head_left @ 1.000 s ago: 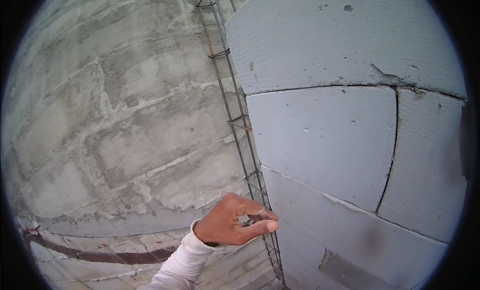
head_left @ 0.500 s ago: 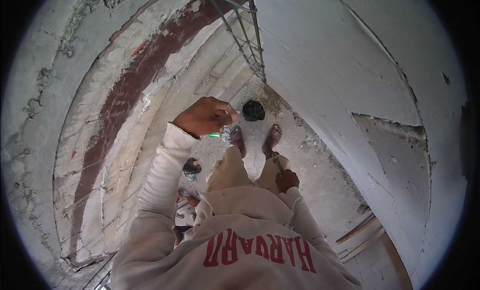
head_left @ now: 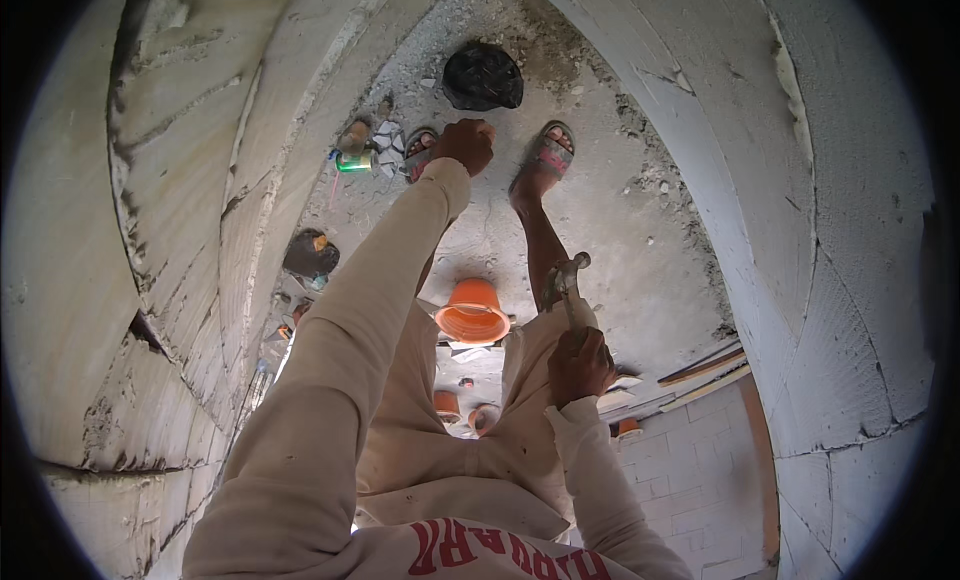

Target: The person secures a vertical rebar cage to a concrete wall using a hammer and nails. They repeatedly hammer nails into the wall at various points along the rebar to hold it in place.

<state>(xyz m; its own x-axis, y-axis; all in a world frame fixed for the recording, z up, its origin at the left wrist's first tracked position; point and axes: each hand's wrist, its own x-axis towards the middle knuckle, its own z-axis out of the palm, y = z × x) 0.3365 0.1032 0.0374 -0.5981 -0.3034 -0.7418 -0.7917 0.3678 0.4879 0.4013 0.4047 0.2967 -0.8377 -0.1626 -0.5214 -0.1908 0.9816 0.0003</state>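
Note:
My left hand (head_left: 464, 146) is stretched forward over the floor, above my left foot. Its fingers are curled closed, and what they hold, if anything, cannot be made out. Just beyond it a black plastic bag (head_left: 483, 77) sits on the floor, apart from the hand. By my right knee, my right hand (head_left: 581, 364) is wrapped round the handle of a hammer (head_left: 568, 280), whose metal head points forward.
Rough block walls rise at the left (head_left: 190, 230) and right (head_left: 720, 180). Beside my left foot lie a green can (head_left: 354, 163) and pale rubble (head_left: 388, 145). An orange bucket (head_left: 472, 312) lies tipped between my legs. Wooden strips (head_left: 702, 365) lie at right; another dark bag (head_left: 311, 253) is at left.
My view has tilted down toward the floor. The left hand has moved from beside the wall to low over my left foot. The hammer stays in my right hand.

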